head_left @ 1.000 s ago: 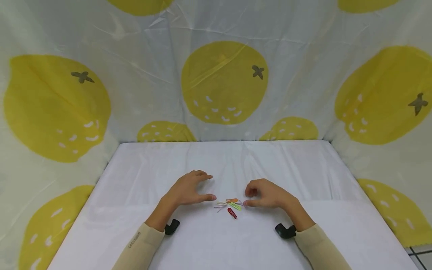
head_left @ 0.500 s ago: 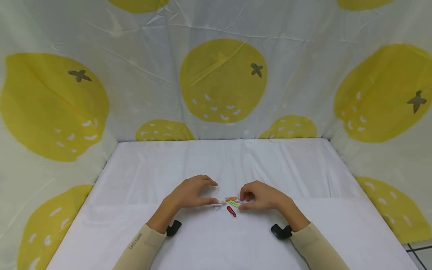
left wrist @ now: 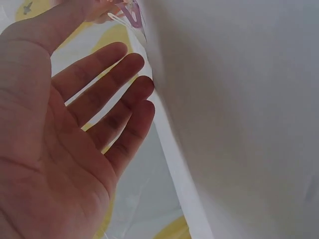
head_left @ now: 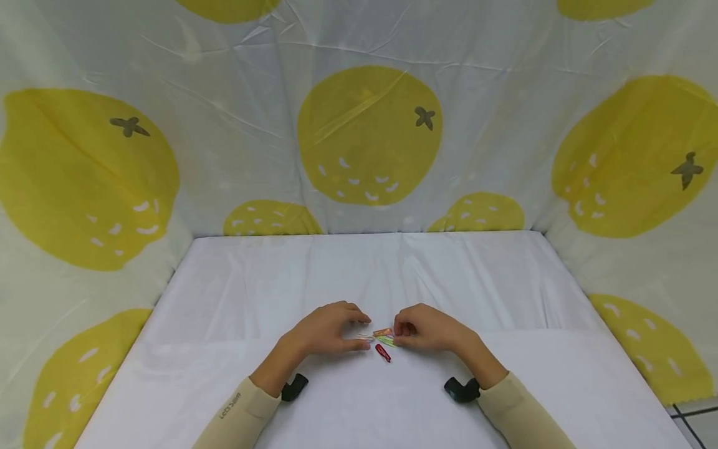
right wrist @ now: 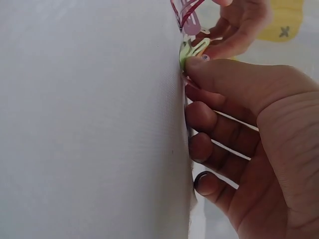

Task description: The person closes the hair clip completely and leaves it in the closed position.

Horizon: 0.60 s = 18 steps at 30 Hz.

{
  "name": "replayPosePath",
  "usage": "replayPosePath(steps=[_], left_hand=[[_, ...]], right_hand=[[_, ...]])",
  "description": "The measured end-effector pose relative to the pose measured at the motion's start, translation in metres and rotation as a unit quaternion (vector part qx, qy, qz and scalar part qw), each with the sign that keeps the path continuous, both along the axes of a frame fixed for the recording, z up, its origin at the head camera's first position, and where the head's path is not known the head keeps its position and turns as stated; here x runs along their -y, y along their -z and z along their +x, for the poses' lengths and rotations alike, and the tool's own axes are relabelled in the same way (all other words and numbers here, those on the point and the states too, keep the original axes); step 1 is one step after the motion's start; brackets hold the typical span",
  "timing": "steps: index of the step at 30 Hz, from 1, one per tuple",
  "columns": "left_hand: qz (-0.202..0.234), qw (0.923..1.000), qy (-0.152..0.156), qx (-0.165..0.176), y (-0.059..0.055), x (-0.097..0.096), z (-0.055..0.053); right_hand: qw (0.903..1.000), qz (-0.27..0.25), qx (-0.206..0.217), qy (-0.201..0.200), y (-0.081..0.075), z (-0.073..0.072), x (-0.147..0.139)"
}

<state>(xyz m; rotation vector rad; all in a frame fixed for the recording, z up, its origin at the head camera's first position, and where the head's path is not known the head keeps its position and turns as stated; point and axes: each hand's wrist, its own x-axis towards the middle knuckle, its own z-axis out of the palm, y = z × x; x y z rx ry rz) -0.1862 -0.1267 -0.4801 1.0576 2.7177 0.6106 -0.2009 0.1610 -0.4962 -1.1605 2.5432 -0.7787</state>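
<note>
On a white-covered table (head_left: 359, 405), the left hand (head_left: 331, 328) has its fingers apart, thumb near pale clips (head_left: 363, 337). The right hand (head_left: 432, 327) curls its fingers, thumb touching a green clip (right wrist: 198, 48), whether pinching cannot be told; an orange clip (head_left: 382, 332) lies just beyond, a red clip (head_left: 383, 353) nearer the person

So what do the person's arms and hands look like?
The left hand and right hand are bare, no gloves. The long beige left sleeve has small dark lettering; the long beige right sleeve looks plain. A small curved black gadget pokes out beside the left sleeve, and a matching one beside the right.
</note>
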Motion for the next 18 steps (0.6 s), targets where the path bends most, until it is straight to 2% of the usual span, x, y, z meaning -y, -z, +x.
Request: replayPosePath(steps=[9, 14, 18], left_hand=[[0.006, 0.9998, 0.017, -0.002, 0.0029, -0.0056, -0.0007], [0.017, 0.9996, 0.02, 0.006, 0.0029, -0.0072, -0.0001], [0.021, 0.9995, 0.024, -0.004, 0.0016, -0.0078, -0.0003]], right_hand=[[0.9999, -0.004, 0.0, 0.015, -0.002, -0.0026, -0.0009], [0.9993, -0.013, -0.022, 0.026, -0.0015, -0.0028, -0.0015], [0.9976, -0.031, -0.05, 0.035, -0.0002, -0.0037, -0.0023]])
